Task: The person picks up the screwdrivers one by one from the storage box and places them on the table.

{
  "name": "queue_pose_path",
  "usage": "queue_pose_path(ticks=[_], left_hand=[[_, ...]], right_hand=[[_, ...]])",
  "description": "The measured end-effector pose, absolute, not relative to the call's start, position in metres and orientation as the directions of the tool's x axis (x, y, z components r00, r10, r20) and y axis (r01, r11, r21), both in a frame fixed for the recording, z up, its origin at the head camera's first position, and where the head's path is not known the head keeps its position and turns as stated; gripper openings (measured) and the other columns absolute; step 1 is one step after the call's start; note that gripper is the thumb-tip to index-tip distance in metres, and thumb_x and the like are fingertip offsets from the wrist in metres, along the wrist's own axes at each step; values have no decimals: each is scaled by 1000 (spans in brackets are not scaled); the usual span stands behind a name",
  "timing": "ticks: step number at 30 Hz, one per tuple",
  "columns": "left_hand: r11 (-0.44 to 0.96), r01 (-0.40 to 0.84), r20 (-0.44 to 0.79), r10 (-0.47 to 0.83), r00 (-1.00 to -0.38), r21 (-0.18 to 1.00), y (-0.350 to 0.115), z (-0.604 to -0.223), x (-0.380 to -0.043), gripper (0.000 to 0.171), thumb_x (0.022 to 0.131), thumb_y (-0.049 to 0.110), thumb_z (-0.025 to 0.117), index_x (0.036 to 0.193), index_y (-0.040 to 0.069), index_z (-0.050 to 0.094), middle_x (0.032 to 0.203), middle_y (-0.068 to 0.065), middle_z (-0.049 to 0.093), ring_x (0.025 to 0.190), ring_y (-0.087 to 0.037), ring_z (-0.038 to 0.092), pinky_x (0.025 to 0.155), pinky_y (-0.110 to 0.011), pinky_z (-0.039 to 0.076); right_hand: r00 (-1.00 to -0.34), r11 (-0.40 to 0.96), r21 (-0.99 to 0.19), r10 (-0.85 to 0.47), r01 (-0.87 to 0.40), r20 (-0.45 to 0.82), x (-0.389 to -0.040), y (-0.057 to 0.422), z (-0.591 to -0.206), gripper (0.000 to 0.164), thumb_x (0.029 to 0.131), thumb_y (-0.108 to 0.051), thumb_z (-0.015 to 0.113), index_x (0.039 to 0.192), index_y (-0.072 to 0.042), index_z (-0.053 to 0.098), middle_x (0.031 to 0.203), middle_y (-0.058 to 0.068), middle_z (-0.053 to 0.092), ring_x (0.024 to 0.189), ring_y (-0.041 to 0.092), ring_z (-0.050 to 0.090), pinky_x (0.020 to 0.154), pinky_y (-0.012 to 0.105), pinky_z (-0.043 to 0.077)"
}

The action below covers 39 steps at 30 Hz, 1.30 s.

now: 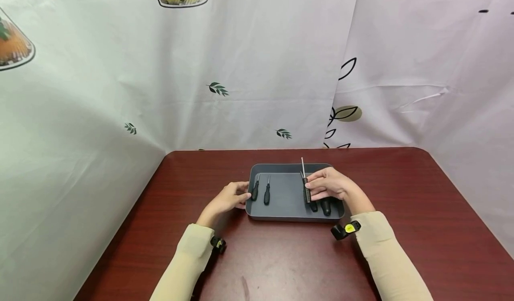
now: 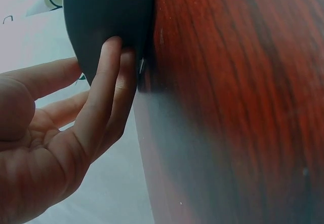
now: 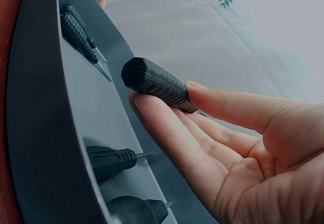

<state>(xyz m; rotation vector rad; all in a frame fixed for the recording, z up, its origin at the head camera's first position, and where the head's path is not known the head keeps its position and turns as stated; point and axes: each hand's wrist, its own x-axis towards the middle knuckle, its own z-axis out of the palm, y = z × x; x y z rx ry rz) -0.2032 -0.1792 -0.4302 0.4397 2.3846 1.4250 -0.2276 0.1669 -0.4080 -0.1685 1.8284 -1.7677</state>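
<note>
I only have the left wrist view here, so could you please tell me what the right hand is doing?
Observer: The right hand is holding a dark-handled screwdriver between thumb and fingers.
Operator: Thank you; which way does its shaft point, please?
Observer: In the head view it points toward the far side of the tray, away from the person.
Operator: And is anything lying inside the tray beside my left hand?
Observer: Yes, two screwdrivers lie side by side at that end, their shafts also pointing away from the person.
</note>
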Motion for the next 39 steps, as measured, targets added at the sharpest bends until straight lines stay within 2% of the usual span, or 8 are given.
queue_pose_path(ticks=[11,17,32,39], left_hand=[[449,96,-117,425,-898,888,-177,-427,-204,52,101,-3,55,146,-18,32,120,-32,56,91,-36,65,73,-41,62],[457,86,-126,414,-901,885,-179,-429,-206,52,101,-2,55,146,-16,34,121,-29,57,91,-28,66,73,-38,62],[456,70,-132,396,-909,887,-180,-433,-205,51,100,-2,56,146,-14,37,116,-25,58,88,-26,67,72,-37,62],[448,84,-120,407,-905,890,-180,-435,-206,51,100,-2,56,145,-17,36,115,-26,58,88,-26,67,72,-38,62]], right_hand=[[-824,99,-950,-477,295,-305,-226,178,-406,40,95,5,60,129,21,47,89,6,69,79,18,70,80,43,60],[-832,82,-950,-464,302,-305,-226,184,-404,37,95,5,61,127,20,49,93,8,70,81,20,70,83,45,59],[-850,73,-952,-433,298,-299,-223,196,-405,43,95,2,62,131,21,46,89,5,68,77,17,69,80,40,60],[-855,72,-953,-426,294,-296,-220,203,-403,41,94,0,64,130,18,50,89,5,69,77,17,69,79,39,61]])
